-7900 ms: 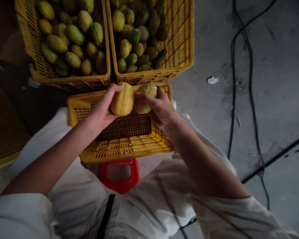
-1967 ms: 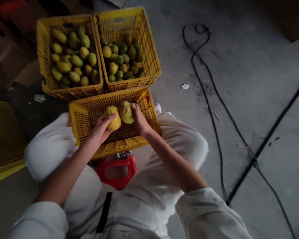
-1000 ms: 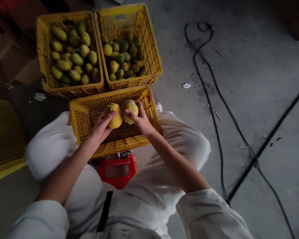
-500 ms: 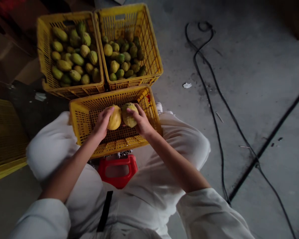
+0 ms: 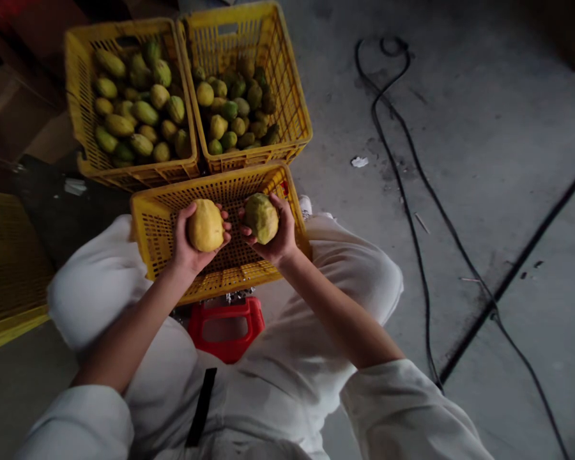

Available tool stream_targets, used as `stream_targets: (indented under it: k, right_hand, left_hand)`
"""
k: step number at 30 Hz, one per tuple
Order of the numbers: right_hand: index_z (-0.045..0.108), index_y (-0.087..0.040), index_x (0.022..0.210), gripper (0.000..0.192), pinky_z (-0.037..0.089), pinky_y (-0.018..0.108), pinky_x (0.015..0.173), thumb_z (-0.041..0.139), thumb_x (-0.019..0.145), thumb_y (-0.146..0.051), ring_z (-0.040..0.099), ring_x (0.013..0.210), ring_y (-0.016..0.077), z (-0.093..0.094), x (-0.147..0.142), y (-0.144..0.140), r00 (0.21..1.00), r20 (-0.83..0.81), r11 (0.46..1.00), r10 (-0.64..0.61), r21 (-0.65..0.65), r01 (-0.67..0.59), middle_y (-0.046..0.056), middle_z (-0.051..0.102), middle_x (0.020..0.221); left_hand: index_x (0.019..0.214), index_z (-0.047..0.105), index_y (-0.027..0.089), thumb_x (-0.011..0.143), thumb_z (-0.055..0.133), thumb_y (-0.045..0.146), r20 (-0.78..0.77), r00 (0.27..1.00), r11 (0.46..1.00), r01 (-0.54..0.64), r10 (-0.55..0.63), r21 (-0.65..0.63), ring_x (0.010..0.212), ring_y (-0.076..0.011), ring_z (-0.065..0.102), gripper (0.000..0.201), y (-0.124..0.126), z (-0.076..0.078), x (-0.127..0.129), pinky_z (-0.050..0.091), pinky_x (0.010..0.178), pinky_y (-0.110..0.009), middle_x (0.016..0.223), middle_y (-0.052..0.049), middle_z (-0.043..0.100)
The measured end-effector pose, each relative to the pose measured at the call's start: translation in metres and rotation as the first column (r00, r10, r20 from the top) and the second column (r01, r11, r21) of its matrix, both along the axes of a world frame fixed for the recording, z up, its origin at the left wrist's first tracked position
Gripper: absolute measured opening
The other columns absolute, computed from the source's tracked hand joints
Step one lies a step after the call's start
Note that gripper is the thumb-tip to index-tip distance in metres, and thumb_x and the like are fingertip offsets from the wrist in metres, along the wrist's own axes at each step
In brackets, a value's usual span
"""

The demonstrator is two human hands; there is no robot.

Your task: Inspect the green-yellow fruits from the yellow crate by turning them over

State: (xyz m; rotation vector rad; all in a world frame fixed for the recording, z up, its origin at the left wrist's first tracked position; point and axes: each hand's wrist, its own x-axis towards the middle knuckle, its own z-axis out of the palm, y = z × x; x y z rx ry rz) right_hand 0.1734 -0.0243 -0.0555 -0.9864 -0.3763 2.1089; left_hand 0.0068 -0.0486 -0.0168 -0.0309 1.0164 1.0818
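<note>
1. Since half a second ago, I see the two fruits, then pressed side by side, drawn apart and turned up toward the camera; both hands have rolled palm-up.
2. Left hand (image 5: 191,246): fingers curled around the yellow fruit (image 5: 205,225), cupping it from below, just left of frame centre.
3. Right hand (image 5: 278,236): fingers wrapped around the greener fruit (image 5: 261,218), thumb on its left side; the two fruits sit near each other but apart.
4. Near crate (image 5: 148,220): yellow, under both hands at frame centre, resting between my knees above a red stool (image 5: 225,329); its mesh floor shows no fruit where visible.
5. Far left crate (image 5: 76,96) and far right crate (image 5: 292,96): upper left of the frame, side by side, both holding piles of green-yellow fruit.
6. Progress, as I judge it: the two fruits are in hand and seem under inspection; neither is set down, the near crate is unfilled, and much fruit in the far crates remains unhandled.
7. Periphery: black cables (image 5: 402,191) cross the concrete floor (image 5: 483,128) at right.
</note>
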Motion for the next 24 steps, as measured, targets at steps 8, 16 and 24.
stream_targets:
  k: [8,16,24]
  right_hand:
    - [0.065,-0.024,0.105,0.057,0.039,0.021,0.039,0.064,0.080,-0.076,0.053,0.052,0.0121,-0.001,-0.009,-0.008,0.990,-0.140,0.998,0.023,0.056,-0.015,0.000,0.071,0.081]
    - [0.066,-0.022,0.100,0.052,0.040,0.021,0.037,0.050,0.095,-0.072,0.051,0.050,0.0133,0.003,-0.011,-0.008,0.976,-0.215,0.996,-0.045,-0.084,0.027,0.001,0.068,0.075]
    - [0.062,-0.021,0.098,0.053,0.042,0.021,0.034,0.019,0.109,-0.051,0.050,0.047,0.0147,0.010,-0.014,-0.008,0.941,-0.314,0.972,-0.122,-0.232,0.048,0.003,0.066,0.072]
  left_hand:
    - [0.088,0.066,0.019,0.091,0.064,0.062,0.041,0.999,0.999,0.034,-0.034,0.018,0.064,-0.0131,0.060,0.043,-0.008,-0.002,0.002,0.050,0.052,-0.022,0.081,-0.004,0.064]
    - [0.086,0.065,0.017,0.097,0.057,0.058,0.114,0.993,1.000,0.015,-0.018,0.024,0.059,-0.0117,0.061,0.044,-0.005,-0.002,0.001,0.050,0.048,-0.020,0.077,-0.004,0.063]
    - [0.086,0.065,0.017,0.099,0.051,0.060,0.182,0.983,1.000,-0.017,0.015,0.004,0.057,-0.0132,0.062,0.047,-0.004,-0.003,0.001,0.053,0.047,-0.022,0.075,-0.004,0.063]
